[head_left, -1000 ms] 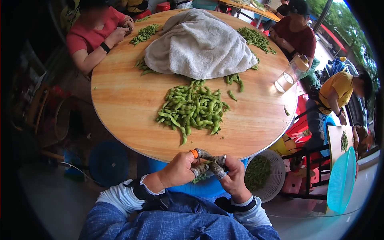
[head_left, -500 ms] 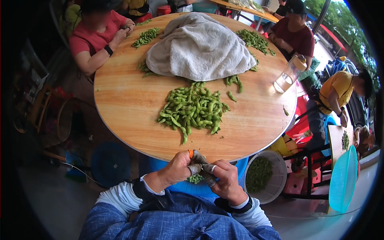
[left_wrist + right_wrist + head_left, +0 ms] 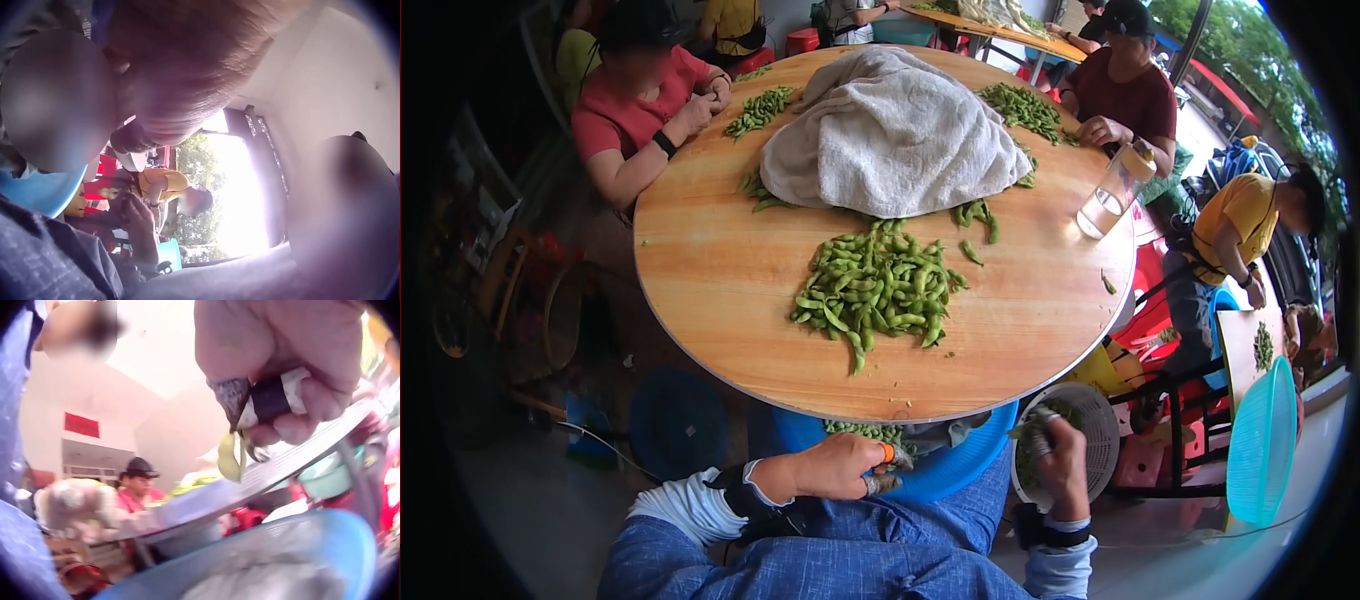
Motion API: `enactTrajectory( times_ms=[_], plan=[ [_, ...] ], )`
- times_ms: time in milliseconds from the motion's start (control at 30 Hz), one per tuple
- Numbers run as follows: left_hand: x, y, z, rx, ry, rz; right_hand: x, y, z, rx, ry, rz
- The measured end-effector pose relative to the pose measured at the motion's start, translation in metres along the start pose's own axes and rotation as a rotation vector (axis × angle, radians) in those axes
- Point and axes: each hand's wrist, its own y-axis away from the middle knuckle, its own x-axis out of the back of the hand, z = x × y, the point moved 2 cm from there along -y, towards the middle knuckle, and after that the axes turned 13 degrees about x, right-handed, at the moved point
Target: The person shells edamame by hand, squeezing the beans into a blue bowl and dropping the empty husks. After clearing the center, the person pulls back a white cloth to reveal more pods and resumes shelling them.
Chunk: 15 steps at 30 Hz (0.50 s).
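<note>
Out to the right, my right hand (image 3: 1064,468) is over the white slatted basket (image 3: 1103,440), which holds green husks. Its wrapped thumb and finger pinch a pale green soybean pod (image 3: 230,464), which hangs down in the right wrist view. My left hand (image 3: 835,468) hovers at the near side of the blue basin (image 3: 960,480). Its fingers are bent, with the wrapped thumb and forefinger tips apart and no pod showing between them. Shelled green beans (image 3: 865,432) lie in the basin, beside a grey cloth or bag (image 3: 945,433). A heap of whole pods (image 3: 878,285) lies on the round table (image 3: 710,300).
A grey towel (image 3: 890,140) covers a mound mid-table. A water bottle (image 3: 1112,195) stands at the table's right. Two people in red sit across, with smaller pod piles near them. At far right are a person in yellow (image 3: 1240,220) and a turquoise basket (image 3: 1262,450).
My hands worked together over the basin and have now parted. The right swung right to the white basket; the left dropped slightly, showing more of the basin.
</note>
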Motion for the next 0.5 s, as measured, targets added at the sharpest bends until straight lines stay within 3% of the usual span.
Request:
enactTrajectory(
  times_ms=[33, 67, 100, 133, 200, 267, 367, 467, 500],
  plan=[
    [0.001, -0.001, -0.002, -0.046, 0.022, 0.076, 0.021, 0.005, 0.017, -0.137, 0.382, -0.08],
    [0.005, -0.005, -0.003, -0.069, -0.02, 0.187, 0.033, 0.017, 0.047, -0.123, 0.559, -0.012],
    [0.013, -0.011, -0.002, -0.094, -0.063, 0.301, 0.043, 0.023, 0.062, -0.202, 0.63, -0.018],
    [0.022, -0.018, 0.0, -0.119, -0.105, 0.417, 0.049, 0.03, 0.07, -0.161, 0.704, 0.01],
    [0.049, -0.034, 0.009, -0.07, -0.278, 0.693, 0.057, 0.038, 0.076, -0.131, 0.61, 0.002],
    [0.068, -0.06, 0.002, -0.004, -0.459, 0.823, 0.052, 0.035, 0.067, -0.098, 0.457, 0.092],
    [0.082, -0.091, -0.009, 0.134, -0.58, 0.734, 0.03, 0.022, 0.042, -0.061, 0.117, 0.168],
    [0.093, -0.093, -0.002, 0.14, -0.556, 0.631, -0.006, 0.002, 0.015, 0.007, -0.175, 0.107],
    [0.095, -0.088, 0.0, 0.098, -0.526, 0.697, -0.02, -0.006, 0.002, 0.035, -0.308, 0.111]
  ],
)
